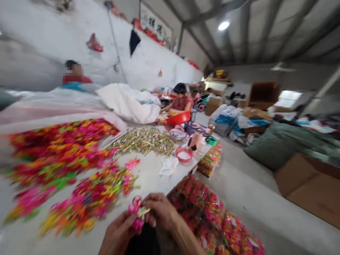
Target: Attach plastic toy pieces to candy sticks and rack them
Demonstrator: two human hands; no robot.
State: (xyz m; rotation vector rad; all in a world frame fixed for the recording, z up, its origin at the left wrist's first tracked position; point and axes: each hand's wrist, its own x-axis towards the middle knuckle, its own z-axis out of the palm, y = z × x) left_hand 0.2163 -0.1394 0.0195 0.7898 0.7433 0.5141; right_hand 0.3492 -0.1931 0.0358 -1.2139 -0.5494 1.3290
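The left hand (118, 235) and right hand (159, 210) hold a small pink plastic trinket (137, 212) over the near edge of the worktop (148, 180), each grip nearly closed on it. It looks light and bendy, though blurred, and probably easiest held by its loop. Heaps of bright trinkets (87, 202) lie just beyond.

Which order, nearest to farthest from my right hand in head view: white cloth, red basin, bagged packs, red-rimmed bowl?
Right hand:
1. Bagged packs, right, below table
2. White cloth, ahead on table
3. Red-rimmed bowl, beyond
4. Red basin, farther along
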